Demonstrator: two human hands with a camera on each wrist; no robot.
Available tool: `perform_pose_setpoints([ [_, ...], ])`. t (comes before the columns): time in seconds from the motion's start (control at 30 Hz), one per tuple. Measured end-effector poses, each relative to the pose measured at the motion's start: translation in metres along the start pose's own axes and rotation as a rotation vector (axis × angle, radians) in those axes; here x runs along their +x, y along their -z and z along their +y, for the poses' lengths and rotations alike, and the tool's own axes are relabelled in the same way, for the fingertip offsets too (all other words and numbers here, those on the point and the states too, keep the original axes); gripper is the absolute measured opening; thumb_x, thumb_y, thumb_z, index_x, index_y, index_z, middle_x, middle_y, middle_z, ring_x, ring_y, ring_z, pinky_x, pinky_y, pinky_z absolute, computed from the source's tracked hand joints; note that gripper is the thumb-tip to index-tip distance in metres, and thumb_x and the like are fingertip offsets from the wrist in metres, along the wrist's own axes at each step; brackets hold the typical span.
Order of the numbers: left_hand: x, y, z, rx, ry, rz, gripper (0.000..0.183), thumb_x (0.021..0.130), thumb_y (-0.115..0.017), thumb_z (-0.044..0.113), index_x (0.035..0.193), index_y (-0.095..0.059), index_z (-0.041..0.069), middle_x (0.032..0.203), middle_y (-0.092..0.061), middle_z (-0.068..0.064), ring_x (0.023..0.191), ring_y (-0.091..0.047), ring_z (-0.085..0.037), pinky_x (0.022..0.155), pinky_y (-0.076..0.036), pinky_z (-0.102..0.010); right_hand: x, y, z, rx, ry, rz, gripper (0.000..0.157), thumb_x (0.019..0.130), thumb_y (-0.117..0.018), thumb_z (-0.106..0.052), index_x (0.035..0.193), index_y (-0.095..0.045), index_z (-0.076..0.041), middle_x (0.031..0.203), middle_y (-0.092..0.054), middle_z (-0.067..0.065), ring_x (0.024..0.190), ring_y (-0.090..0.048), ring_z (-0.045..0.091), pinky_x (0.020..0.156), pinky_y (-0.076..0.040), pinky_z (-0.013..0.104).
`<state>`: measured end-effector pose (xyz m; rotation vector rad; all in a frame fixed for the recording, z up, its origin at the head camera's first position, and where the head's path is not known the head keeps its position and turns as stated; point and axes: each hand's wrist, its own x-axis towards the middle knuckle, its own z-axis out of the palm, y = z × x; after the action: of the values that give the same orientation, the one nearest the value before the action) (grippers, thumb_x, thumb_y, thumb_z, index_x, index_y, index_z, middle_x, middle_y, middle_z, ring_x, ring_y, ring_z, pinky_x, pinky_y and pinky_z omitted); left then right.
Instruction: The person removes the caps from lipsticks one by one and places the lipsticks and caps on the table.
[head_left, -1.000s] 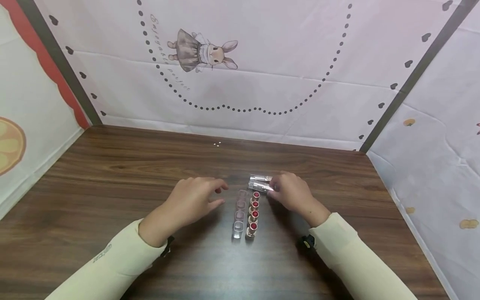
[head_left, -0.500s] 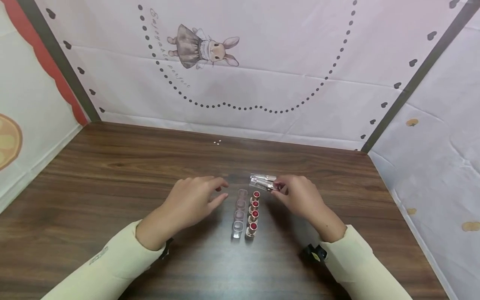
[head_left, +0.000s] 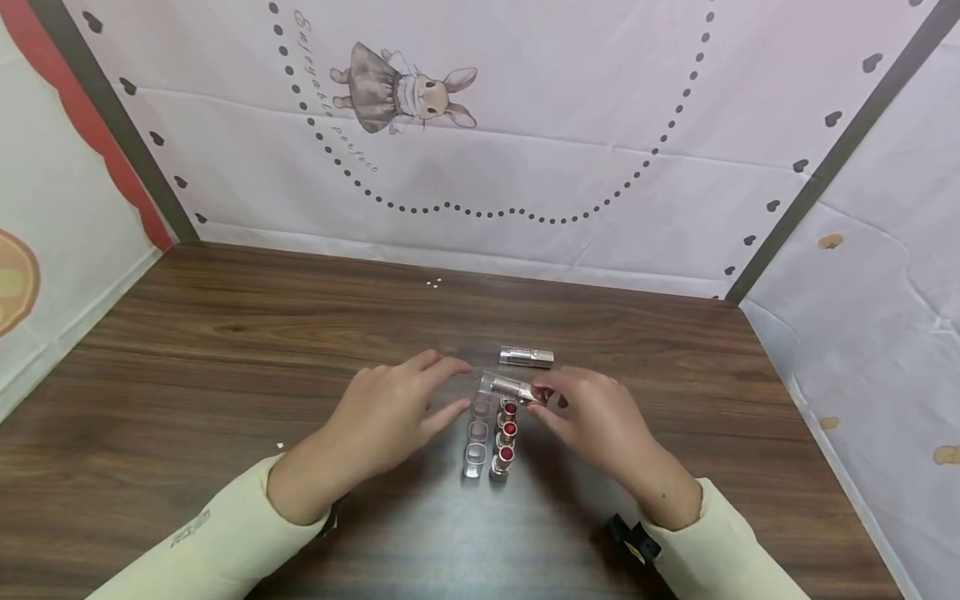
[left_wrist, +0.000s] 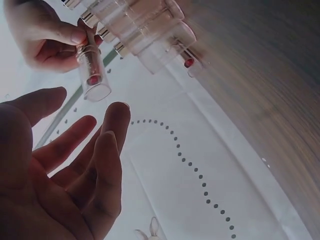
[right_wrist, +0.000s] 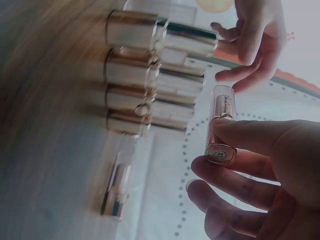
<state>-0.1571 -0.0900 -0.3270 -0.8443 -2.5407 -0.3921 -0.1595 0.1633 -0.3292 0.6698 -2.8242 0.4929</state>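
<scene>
My right hand (head_left: 600, 412) pinches a capped lipstick (head_left: 510, 387) by its base between thumb and fingers, above the table. Its clear cap points left, and a red tip shows through it in the left wrist view. My left hand (head_left: 390, 412) faces that cap with thumb and fingers spread, a small gap away, holding nothing. Under the held lipstick, several uncapped red lipsticks (head_left: 507, 432) stand upright in a row. Beside them on the left runs a row of clear caps (head_left: 476, 433). The held lipstick partly hides the far end of both rows.
Another capped lipstick (head_left: 527, 357) lies on the wooden table (head_left: 300, 308) behind the rows. Small white bits (head_left: 434, 283) lie near the back edge, and one white speck (head_left: 281, 446) is by my left forearm. Printed cloth walls (head_left: 600, 100) enclose the table.
My right hand has lifted one of the two lying lipsticks and brought it toward me and left, over the rows. My left hand has shifted slightly right toward it.
</scene>
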Motion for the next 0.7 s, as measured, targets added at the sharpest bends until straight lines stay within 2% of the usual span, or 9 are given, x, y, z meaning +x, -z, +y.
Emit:
perform_pose_setpoints([
  [0.13,-0.001,-0.001,0.005,-0.022,-0.027,0.011,0.043,0.084,-0.08,0.04,0.119,-0.069,0.017,0.095,-0.071,0.002,0.045,-0.039,0.0,0.042,-0.028,-0.017,-0.006,0.002,-0.006,-0.019,0.036,0.015,0.021,0.083,-0.082,-0.027,0.1,-0.075,-0.015,0.092,-0.073,-0.003,0.075,-0.066,0.012,0.064,-0.052,0.028],
  [0.37,-0.005,-0.002,0.012,-0.036,-0.054,0.018,0.047,0.082,-0.081,0.043,0.121,-0.068,0.02,0.094,-0.07,0.005,0.045,-0.034,0.0,0.041,-0.025,-0.016,-0.012,0.004,-0.014,-0.032,0.1,0.027,0.023,0.081,-0.084,-0.027,0.098,-0.076,-0.015,0.084,-0.072,-0.005,0.071,-0.064,0.01,0.061,-0.05,0.025],
  [0.6,-0.006,-0.004,0.017,-0.043,-0.091,0.046,0.041,0.081,-0.082,0.041,0.115,-0.07,0.02,0.093,-0.069,0.007,0.046,-0.046,-0.004,0.042,-0.029,-0.019,-0.016,0.006,-0.018,-0.045,0.168,0.056,0.022,0.08,-0.085,-0.028,0.095,-0.075,-0.016,0.081,-0.07,-0.006,0.068,-0.059,0.006,0.058,-0.046,0.022],
  [0.7,-0.006,-0.005,0.019,-0.048,-0.105,0.061,0.04,0.08,-0.082,0.04,0.113,-0.07,0.021,0.088,-0.067,0.007,0.047,-0.047,-0.005,0.042,-0.029,-0.02,-0.018,0.007,-0.019,-0.054,0.188,0.059,0.021,0.08,-0.085,-0.028,0.094,-0.075,-0.016,0.079,-0.068,-0.007,0.067,-0.057,0.006,0.057,-0.045,0.022],
])
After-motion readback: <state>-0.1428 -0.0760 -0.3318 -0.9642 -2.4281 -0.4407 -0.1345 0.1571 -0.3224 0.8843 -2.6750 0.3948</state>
